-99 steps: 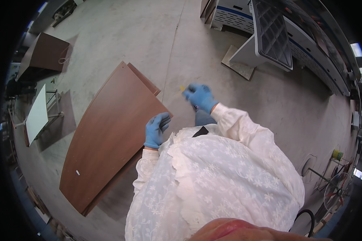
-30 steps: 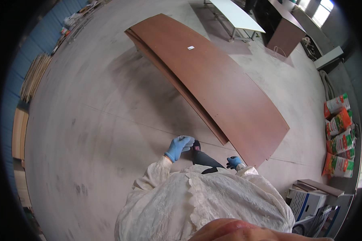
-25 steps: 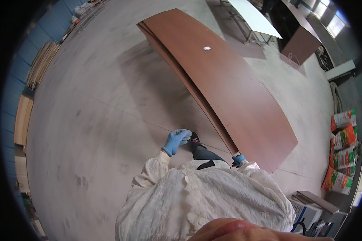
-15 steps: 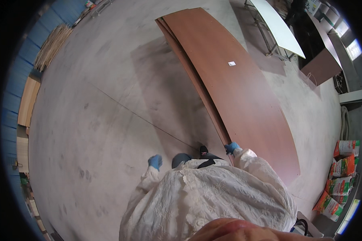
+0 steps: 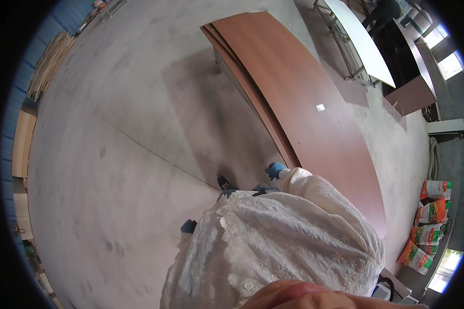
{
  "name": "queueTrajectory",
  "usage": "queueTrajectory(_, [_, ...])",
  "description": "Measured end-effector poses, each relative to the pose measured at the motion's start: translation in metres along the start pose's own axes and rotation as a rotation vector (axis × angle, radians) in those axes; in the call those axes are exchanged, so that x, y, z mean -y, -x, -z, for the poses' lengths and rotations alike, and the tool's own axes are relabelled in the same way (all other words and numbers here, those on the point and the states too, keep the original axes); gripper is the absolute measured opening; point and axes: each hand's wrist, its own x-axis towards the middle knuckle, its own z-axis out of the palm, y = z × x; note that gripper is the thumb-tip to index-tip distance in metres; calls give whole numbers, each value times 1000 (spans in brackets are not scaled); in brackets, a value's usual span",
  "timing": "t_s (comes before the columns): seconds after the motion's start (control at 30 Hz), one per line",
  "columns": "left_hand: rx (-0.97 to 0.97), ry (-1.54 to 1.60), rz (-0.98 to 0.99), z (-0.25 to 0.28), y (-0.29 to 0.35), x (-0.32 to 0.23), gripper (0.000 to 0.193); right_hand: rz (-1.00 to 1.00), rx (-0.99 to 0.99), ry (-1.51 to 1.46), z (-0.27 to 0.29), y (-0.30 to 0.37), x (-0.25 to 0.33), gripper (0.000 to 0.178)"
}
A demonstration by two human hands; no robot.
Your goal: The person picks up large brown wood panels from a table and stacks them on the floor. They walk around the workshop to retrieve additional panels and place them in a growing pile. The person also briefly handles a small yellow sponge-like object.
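Beside the long edge of a reddish-brown board (image 5: 314, 134) is my right hand (image 5: 276, 170), in a blue glove, with its fingers curled in. A small dark spot shows at those fingers; what it is, or whether I hold anything, I cannot make out. The board lies on top of another brown board (image 5: 242, 85), slightly out of line with it, and a small white label (image 5: 320, 107) is on its face. My left hand (image 5: 188, 226), also gloved in blue, hangs low beside my white lace-patterned top, loosely closed and away from the boards.
A white panel (image 5: 355, 38) on a metal frame stands at the far right, near a dark-sided brown cabinet (image 5: 410, 95) and a person (image 5: 385, 14). Orange and green bags (image 5: 428, 213) are piled at right. Thin wooden strips (image 5: 51, 64) and pale boards (image 5: 23, 144) line the blue left wall.
My right hand has come off the board's edge and moved left and forward. My left hand has dropped back toward my body. The stack and label sit shifted in view as I step along.
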Motion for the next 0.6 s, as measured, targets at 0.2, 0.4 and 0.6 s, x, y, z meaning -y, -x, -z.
queueTrajectory(0.2, [-141, 86, -12, -58, -123, -264, 43, 95, -72, -87, 2, -59, 114, 33])
queueTrajectory(0.4, [144, 192, -153, -140, -238, -482, 43, -57, -81, -66, 55, -150, 180, 29])
queueTrajectory(0.6, [23, 113, -71, -150, -335, -567, 30, -244, -139, -91, 130, -271, 275, 27])
